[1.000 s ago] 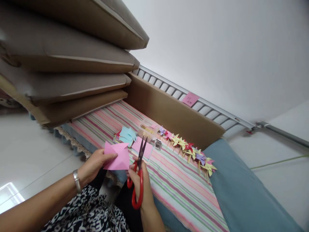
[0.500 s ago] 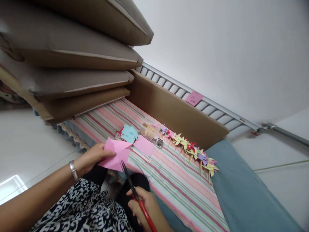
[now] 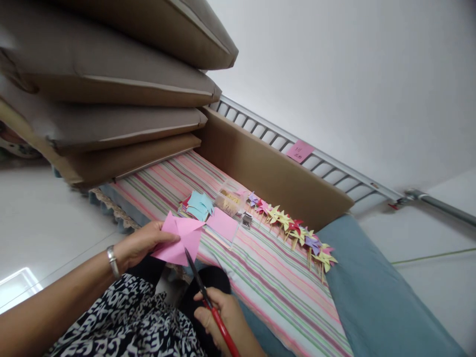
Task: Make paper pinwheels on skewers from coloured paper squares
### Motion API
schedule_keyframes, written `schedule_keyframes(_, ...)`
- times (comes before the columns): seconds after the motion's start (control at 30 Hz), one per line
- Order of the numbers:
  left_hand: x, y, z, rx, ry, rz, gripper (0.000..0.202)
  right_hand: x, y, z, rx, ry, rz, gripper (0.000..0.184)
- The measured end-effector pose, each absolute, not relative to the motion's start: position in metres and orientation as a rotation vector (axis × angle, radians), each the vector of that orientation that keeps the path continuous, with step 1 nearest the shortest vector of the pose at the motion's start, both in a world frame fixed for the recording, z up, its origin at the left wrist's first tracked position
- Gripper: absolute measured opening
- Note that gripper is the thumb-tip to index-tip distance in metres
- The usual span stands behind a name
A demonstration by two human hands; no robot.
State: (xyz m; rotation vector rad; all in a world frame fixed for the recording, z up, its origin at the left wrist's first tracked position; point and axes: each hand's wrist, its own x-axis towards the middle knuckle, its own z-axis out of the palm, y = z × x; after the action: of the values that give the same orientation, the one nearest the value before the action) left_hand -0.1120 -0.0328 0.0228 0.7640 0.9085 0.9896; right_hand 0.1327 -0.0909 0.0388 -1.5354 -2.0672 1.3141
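Between the thumb and fingers of my left hand (image 3: 147, 242) is a square of pink paper (image 3: 189, 237), partly cut in from its edges. My right hand (image 3: 223, 315) grips red-handled scissors (image 3: 201, 283), whose dark blades reach up to the lower right edge of that paper. The blades look nearly closed, with the paper at their tips. Just beyond the paper lie a stack of pink sheets (image 3: 224, 227) and a pile of light blue cut papers (image 3: 199, 205), both on the striped cloth (image 3: 275, 277).
A clear plastic box (image 3: 228, 198) with small yellowish items stands behind the sheets, near a small dark object (image 3: 246, 219). Several paper pinwheels (image 3: 295, 226) on sticks line the far side. Stacked cushions (image 3: 130, 89) rise at left; a brown board (image 3: 267, 158) and metal rail stand behind.
The scissor blades have come together at the paper's edge; they were parted half a second ago. The paper has shifted very slightly to the right. The things on the cloth stay put.
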Motion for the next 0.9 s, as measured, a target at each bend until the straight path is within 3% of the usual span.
schedule_keyframes(0.7,-0.108,-0.032,0.026,0.758,0.902,0.985,0.033,0.128,-0.09,0.032,-1.599,-1.977,1.296,0.018)
schedule_keyframes(0.9,-0.116,-0.028,0.023,0.828,1.002,1.026,0.034,0.138,-0.09,0.034,-1.567,-2.187,1.214,0.02)
